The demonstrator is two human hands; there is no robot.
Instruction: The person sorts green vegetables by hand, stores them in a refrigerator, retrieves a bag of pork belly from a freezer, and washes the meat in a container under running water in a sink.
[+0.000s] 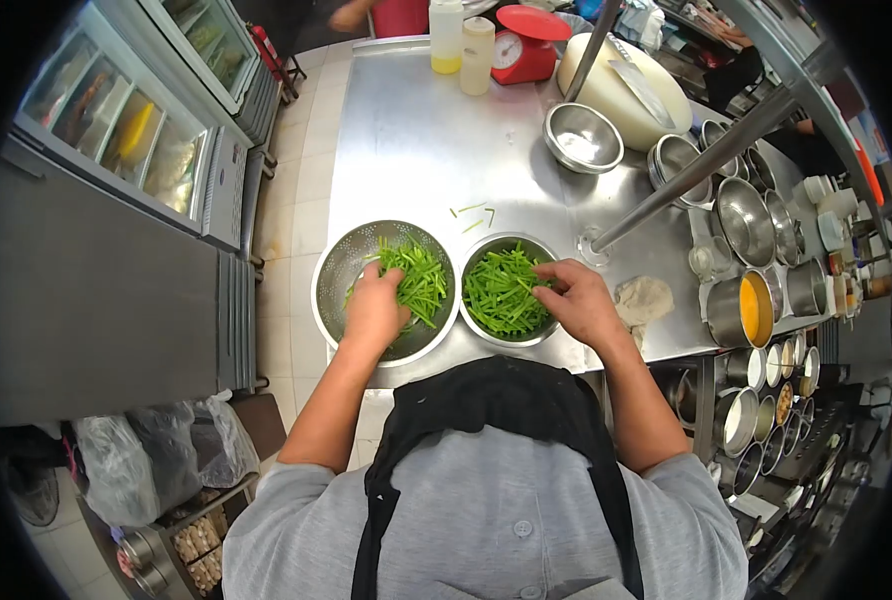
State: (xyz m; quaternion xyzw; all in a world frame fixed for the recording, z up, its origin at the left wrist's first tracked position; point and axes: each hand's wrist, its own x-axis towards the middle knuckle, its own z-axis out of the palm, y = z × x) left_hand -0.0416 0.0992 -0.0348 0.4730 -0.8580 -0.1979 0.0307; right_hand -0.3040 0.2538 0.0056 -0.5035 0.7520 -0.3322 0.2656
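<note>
In front of you is a shiny stainless-steel surface [426, 120], its metal catching bright, whitish glare. To your left, 2 glass-fronted fridges [131, 130] stand beside a strip of pale tiled floor [291, 180], with a big plain grey panel [106, 290] nearer you. A red fire extinguisher [263, 50] is beyond them. To your right, a metal pole [701, 170] rises at a slant across your view.

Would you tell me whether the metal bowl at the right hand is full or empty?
Close to full: cut green stalks hide the base of the bowl and reach near its rim.
</note>
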